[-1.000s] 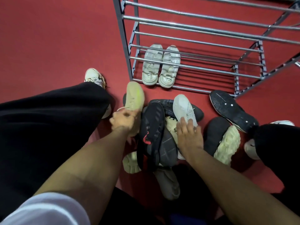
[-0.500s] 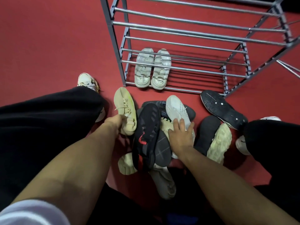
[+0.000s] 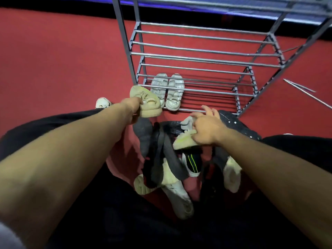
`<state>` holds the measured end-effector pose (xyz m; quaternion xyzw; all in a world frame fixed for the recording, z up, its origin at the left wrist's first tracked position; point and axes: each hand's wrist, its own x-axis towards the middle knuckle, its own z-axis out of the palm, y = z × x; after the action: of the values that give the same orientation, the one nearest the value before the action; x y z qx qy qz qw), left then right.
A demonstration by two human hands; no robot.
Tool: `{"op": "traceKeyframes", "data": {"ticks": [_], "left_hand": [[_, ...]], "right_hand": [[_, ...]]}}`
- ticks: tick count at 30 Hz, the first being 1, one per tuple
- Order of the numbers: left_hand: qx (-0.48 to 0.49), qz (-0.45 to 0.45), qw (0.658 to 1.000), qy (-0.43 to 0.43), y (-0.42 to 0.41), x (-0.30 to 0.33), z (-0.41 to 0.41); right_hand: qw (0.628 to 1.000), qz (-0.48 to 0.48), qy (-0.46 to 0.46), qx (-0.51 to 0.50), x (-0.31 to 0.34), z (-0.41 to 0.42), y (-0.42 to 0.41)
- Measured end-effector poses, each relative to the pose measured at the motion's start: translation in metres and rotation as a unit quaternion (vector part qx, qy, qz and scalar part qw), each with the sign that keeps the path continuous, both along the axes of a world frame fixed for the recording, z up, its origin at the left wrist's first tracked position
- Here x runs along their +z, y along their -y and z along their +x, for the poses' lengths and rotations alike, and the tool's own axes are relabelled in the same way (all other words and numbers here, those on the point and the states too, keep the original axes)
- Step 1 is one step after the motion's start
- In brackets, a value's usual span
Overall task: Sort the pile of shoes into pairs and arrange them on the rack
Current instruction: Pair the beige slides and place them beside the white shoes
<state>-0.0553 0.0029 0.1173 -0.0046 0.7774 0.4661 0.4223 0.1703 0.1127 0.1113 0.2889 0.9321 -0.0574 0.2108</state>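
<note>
A person crouched before a grey metal shoe rack (image 3: 206, 60) on a red floor (image 3: 53, 60) holds a shoe in each hand. The left hand (image 3: 133, 106) is closed around the heel end of a beige knit sneaker (image 3: 146, 101), lifted just in front of the rack's lower-left corner post. The right hand (image 3: 206, 130) grips a matching pale sneaker (image 3: 186, 139) with a yellow-green sole edge, raised above the pile of shoes (image 3: 167, 159) lying in front of the rack. One pair of white sandals (image 3: 168, 90) already sits side by side at the left end of the rack's bottom shelf. Loose metal rods (image 3: 305, 92) lie to the rack's right.
</note>
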Motion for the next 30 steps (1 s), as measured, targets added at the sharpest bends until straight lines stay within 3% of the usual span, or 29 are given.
{"op": "traceKeyframes", "data": {"ticks": [3, 5, 7, 10, 13, 15, 18, 20, 21, 22, 23, 24, 25, 26, 30], "left_hand": [[-0.017, 0.007, 0.999, 0.051, 0.0, 0.005, 0.024], [-0.018, 0.02, 0.997, 0.076, 0.005, -0.002, 0.041], [-0.001, 0.04, 0.994, 0.103, 0.014, -0.016, 0.059], [0.041, 0.068, 0.99, 0.118, 0.02, -0.027, 0.083], [0.055, 0.081, 0.989, 0.108, 0.014, -0.026, 0.097], [0.057, 0.082, 0.989, 0.105, 0.011, -0.03, 0.098], [0.057, 0.076, 0.989, 0.116, 0.008, -0.035, 0.096], [0.059, 0.071, 0.989, 0.119, 0.006, -0.04, 0.095], [0.056, 0.065, 0.989, 0.118, 0.005, -0.044, 0.096], [0.044, 0.056, 0.991, 0.116, 0.005, -0.049, 0.097], [0.021, 0.047, 0.992, 0.111, 0.006, -0.054, 0.1], [-0.003, 0.041, 0.993, 0.107, 0.006, -0.057, 0.103], [-0.034, 0.043, 0.994, 0.096, 0.007, -0.058, 0.109], [-0.064, 0.043, 0.994, 0.076, 0.007, -0.058, 0.116], [-0.121, 0.063, 0.989, 0.049, -0.002, -0.055, 0.136]], "right_hand": [[0.99, -0.04, -0.103, -0.093, 0.022, 0.011, -0.009], [0.96, -0.099, -0.179, -0.192, 0.018, 0.023, -0.008], [0.947, -0.12, -0.211, -0.21, -0.002, 0.039, 0.005], [0.971, -0.141, -0.143, -0.131, -0.039, 0.054, 0.036], [0.96, -0.272, -0.043, -0.061, -0.074, 0.061, 0.066], [0.954, -0.295, 0.023, -0.055, -0.09, 0.067, 0.076], [0.97, -0.227, 0.006, -0.088, -0.097, 0.069, 0.063], [0.956, -0.224, -0.077, -0.171, -0.09, 0.064, 0.048], [0.915, -0.277, -0.148, -0.253, -0.083, 0.06, 0.043], [0.835, -0.358, -0.22, -0.355, -0.073, 0.053, 0.04], [0.732, -0.444, -0.266, -0.442, -0.063, 0.048, 0.037], [0.648, -0.507, -0.291, -0.489, -0.055, 0.045, 0.032], [0.601, -0.547, -0.299, -0.501, -0.049, 0.043, 0.029], [0.578, -0.573, -0.304, -0.495, -0.048, 0.042, 0.026], [0.573, -0.568, -0.32, -0.496, -0.066, 0.049, 0.023]]}}
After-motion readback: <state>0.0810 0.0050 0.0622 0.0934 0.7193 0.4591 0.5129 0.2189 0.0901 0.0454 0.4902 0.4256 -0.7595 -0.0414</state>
